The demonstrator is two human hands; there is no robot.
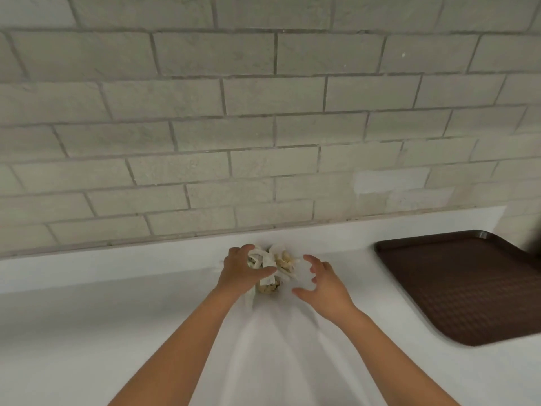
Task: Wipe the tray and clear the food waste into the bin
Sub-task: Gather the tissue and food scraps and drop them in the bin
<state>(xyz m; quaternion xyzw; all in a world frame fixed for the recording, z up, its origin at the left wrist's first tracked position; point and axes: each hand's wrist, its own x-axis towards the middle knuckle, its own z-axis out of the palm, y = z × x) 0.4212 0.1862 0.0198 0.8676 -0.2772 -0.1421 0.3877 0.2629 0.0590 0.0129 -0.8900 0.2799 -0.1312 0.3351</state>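
A crumpled white paper towel (270, 263) wrapped around pale yellowish food waste (285, 260) lies on the white counter near the back wall. My left hand (243, 269) grips the left side of this bundle, thumb across the paper. Just right of the bundle my right hand (322, 284) hovers with fingers spread and curled, holding nothing. The dark brown tray (468, 285) lies flat on the counter at the right, its surface bare. No bin is in view.
The white counter (117, 317) runs left to right below a grey brick-tile wall (263, 127). The tray's right part runs out of view at the right edge.
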